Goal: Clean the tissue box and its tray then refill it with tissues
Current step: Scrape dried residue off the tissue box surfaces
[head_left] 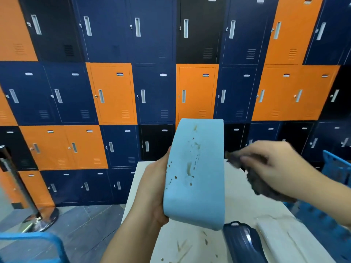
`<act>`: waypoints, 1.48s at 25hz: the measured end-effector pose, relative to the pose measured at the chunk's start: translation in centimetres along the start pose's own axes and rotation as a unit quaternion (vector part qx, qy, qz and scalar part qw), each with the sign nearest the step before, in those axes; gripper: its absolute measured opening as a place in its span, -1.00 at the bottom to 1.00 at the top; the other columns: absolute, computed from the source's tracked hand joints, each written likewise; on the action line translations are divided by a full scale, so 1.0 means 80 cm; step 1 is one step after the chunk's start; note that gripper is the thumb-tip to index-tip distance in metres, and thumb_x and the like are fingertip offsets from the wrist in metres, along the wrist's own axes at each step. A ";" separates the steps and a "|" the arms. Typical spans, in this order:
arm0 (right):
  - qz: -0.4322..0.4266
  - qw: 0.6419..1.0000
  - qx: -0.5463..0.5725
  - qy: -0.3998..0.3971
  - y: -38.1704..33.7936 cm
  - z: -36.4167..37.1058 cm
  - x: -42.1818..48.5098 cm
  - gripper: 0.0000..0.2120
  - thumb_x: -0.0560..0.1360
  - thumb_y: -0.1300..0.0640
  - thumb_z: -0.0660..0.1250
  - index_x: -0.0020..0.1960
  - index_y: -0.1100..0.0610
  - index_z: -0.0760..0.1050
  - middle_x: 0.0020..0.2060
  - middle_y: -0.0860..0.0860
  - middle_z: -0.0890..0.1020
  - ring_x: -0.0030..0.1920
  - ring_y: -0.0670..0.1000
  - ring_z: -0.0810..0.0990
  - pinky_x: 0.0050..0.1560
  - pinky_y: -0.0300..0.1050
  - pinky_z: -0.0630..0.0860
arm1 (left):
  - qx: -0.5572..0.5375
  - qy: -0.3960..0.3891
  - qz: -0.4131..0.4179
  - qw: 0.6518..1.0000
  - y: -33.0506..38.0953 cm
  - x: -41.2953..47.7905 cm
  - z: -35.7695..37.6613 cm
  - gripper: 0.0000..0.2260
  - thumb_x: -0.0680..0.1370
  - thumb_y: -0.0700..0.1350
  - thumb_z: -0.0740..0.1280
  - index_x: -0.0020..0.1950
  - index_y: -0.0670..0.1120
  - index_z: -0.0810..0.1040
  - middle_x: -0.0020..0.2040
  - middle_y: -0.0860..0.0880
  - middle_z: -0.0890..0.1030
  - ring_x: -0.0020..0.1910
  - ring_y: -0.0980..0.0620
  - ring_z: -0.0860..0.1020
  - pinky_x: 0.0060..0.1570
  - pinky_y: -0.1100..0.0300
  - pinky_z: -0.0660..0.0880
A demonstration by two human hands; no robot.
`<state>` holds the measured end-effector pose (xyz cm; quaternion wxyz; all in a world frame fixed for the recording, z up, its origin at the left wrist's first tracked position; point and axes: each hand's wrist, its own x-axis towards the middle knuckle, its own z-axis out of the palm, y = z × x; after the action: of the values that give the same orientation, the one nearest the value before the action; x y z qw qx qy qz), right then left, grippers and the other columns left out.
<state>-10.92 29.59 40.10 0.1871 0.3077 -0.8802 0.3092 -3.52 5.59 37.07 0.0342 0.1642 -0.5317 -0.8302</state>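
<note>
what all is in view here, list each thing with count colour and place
tissue box: one, light blue with brown stains, held up above the table
cloth: one, dark, blurred, right of the box
tray: one, dark navy, near end of the table
tissue pack: one, whitish, right of the tray
table: one, cream, brown smears near its front
lockers: many, navy, orange and black, back wall
post: one, chrome, floor at left
blue frame: one, right of the table
blue rail: one, bottom left
left hand: grips the box's left side
right hand: holds the cloth
</note>
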 end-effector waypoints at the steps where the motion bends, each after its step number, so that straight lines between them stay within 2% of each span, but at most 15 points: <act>1: 0.019 0.997 0.027 0.063 0.000 -0.010 0.003 -0.74 0.59 0.18 0.35 -0.07 -0.19 0.63 -0.29 -0.03 0.71 -0.39 0.00 0.68 -0.34 0.00 0.65 | -0.001 -0.001 0.001 1.000 -0.003 0.001 -0.002 -0.55 0.56 0.13 0.42 -0.50 0.00 0.54 -0.45 0.03 0.54 -0.49 0.02 0.50 -0.30 0.17 0.35; 3: -0.065 0.977 -0.004 0.203 -0.013 -0.025 0.006 -0.77 0.59 0.23 0.37 0.05 -0.10 0.66 -0.15 -0.07 0.72 -0.22 -0.09 0.70 -0.18 -0.21 0.62 | 0.011 0.000 -0.006 1.000 -0.009 0.004 0.001 -0.61 0.56 0.12 0.44 -0.41 -0.01 0.56 -0.37 -0.01 0.56 -0.40 -0.04 0.52 -0.21 0.11 0.37; 4: -0.126 0.966 -0.019 0.226 -0.026 -0.024 0.005 -0.80 0.60 0.25 0.37 0.10 0.00 0.68 -0.04 -0.09 0.71 -0.05 -0.13 0.70 -0.02 -0.25 0.59 | 0.014 0.001 -0.015 1.000 -0.011 0.004 0.005 -0.65 0.55 0.12 0.46 -0.37 -0.01 0.56 -0.33 -0.04 0.57 -0.34 -0.06 0.52 -0.16 0.07 0.36; 6: -0.229 0.963 -0.012 0.143 -0.045 -0.003 -0.009 -0.81 0.56 0.26 0.38 0.12 0.11 0.70 0.10 -0.07 0.68 0.14 -0.12 0.66 0.17 -0.19 0.57 | 0.003 -0.005 -0.025 1.000 -0.017 0.009 0.009 -0.71 0.51 0.11 0.50 -0.30 -0.02 0.58 -0.29 -0.08 0.59 -0.28 -0.07 0.52 -0.12 0.04 0.37; 8: -0.293 0.956 -0.022 0.020 -0.049 0.025 -0.033 -0.81 0.55 0.25 0.39 0.13 0.14 0.70 0.13 -0.03 0.68 0.17 -0.08 0.65 0.14 -0.13 0.60 | -0.012 -0.026 -0.030 0.999 -0.022 0.014 0.012 -0.71 0.45 0.14 0.55 -0.16 -0.04 0.57 -0.19 -0.14 0.55 -0.18 -0.10 0.47 -0.08 0.00 0.34; 10: -0.315 0.948 -0.049 -0.012 -0.040 0.035 -0.043 -0.80 0.53 0.23 0.42 0.13 0.12 0.70 0.13 -0.03 0.68 0.14 -0.09 0.66 0.07 -0.13 0.63 | -0.020 -0.014 -0.029 0.999 -0.026 0.019 0.011 -0.70 0.45 0.12 0.55 -0.17 -0.04 0.52 -0.20 -0.14 0.50 -0.20 -0.09 0.42 -0.17 0.04 0.34; 13: -0.259 0.962 -0.067 0.048 -0.044 0.040 -0.054 -0.81 0.50 0.21 0.43 0.09 0.10 0.71 0.02 -0.04 0.68 -0.01 -0.08 0.69 -0.08 -0.11 0.65 | -0.038 0.024 -0.031 0.999 -0.033 0.023 0.010 -0.73 0.50 0.13 0.51 -0.20 -0.04 0.61 -0.22 -0.13 0.61 -0.24 -0.09 0.52 -0.18 0.05 0.40; 16: -0.274 0.959 -0.062 0.042 -0.054 0.057 -0.066 -0.86 0.50 0.20 0.43 0.03 0.07 0.70 -0.02 -0.05 0.67 -0.09 -0.05 0.68 -0.20 -0.13 0.62 | -0.056 0.028 -0.015 0.998 -0.035 0.020 0.013 -0.68 0.42 0.23 0.51 -0.20 -0.01 0.61 -0.16 -0.14 0.61 -0.18 -0.11 0.51 -0.09 -0.03 0.35; 19: -0.203 0.974 -0.042 0.090 -0.058 0.058 -0.058 -0.82 0.52 0.18 0.39 0.05 -0.01 0.69 -0.01 -0.17 0.64 -0.09 -0.12 0.67 -0.16 -0.11 0.63 | -0.068 0.080 0.016 0.994 -0.035 0.018 0.015 -0.72 0.52 0.12 0.45 -0.28 0.02 0.51 -0.22 -0.10 0.54 -0.23 -0.08 0.45 -0.13 -0.03 0.35; 22: -0.230 0.965 -0.073 0.102 -0.062 0.074 -0.063 -0.82 0.53 0.15 0.36 0.05 0.09 0.71 -0.01 -0.05 0.68 -0.10 -0.02 0.71 -0.24 -0.07 0.64 | -0.079 0.110 0.051 0.990 -0.035 0.013 0.019 -0.69 0.60 0.14 0.37 -0.22 -0.03 0.51 -0.24 -0.12 0.55 -0.28 -0.08 0.47 -0.22 0.06 0.38; 24: -0.197 0.971 -0.059 0.118 -0.066 0.082 -0.068 -0.80 0.55 0.11 0.33 0.05 0.07 0.71 -0.02 -0.08 0.67 -0.09 -0.03 0.71 -0.26 -0.04 0.63 | -0.099 0.129 0.052 0.985 -0.036 0.014 0.019 -0.70 0.61 0.14 0.35 -0.17 -0.05 0.56 -0.24 -0.12 0.60 -0.31 -0.08 0.51 -0.27 0.11 0.42; 28: -0.230 0.962 -0.038 0.141 -0.074 0.097 -0.071 -0.85 0.54 0.15 0.38 0.03 0.12 0.72 -0.03 -0.01 0.69 -0.09 0.01 0.71 -0.22 -0.07 0.64 | -0.113 0.152 0.063 0.980 -0.034 0.016 0.021 -0.65 0.61 0.11 0.36 -0.28 -0.05 0.46 -0.31 -0.08 0.54 -0.40 -0.02 0.46 -0.31 0.14 0.38; 31: -0.168 0.966 -0.005 0.194 -0.079 0.105 -0.062 -0.87 0.50 0.19 0.42 -0.01 0.11 0.73 -0.10 -0.03 0.67 -0.16 0.00 0.68 -0.23 -0.04 0.62 | -0.151 0.153 0.063 0.974 -0.030 0.021 0.024 -0.69 0.61 0.08 0.37 -0.26 -0.05 0.50 -0.31 -0.07 0.59 -0.40 -0.02 0.51 -0.31 0.16 0.44; 33: -0.175 0.959 -0.025 0.223 -0.077 0.115 -0.060 -0.84 0.53 0.17 0.39 0.02 0.14 0.73 -0.08 0.00 0.69 -0.12 0.01 0.71 -0.23 -0.04 0.63 | -0.154 0.158 0.067 0.973 -0.026 0.024 0.027 -0.73 0.59 0.04 0.38 -0.24 -0.04 0.47 -0.30 -0.07 0.56 -0.40 -0.01 0.49 -0.35 0.19 0.45; 37: -0.142 0.956 0.020 0.256 -0.070 0.121 -0.067 -0.84 0.54 0.20 0.39 0.06 0.14 0.73 -0.06 0.01 0.69 -0.13 -0.03 0.69 -0.22 -0.05 0.62 | -0.174 0.166 0.062 0.969 -0.025 0.027 0.028 -0.75 0.56 0.03 0.39 -0.25 -0.05 0.50 -0.26 -0.10 0.61 -0.31 -0.06 0.55 -0.17 0.02 0.56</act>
<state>-4.62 22.05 32.56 0.4422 0.3433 -0.7435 0.3658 -6.03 7.94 35.60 0.2010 0.2577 -0.3752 -0.8675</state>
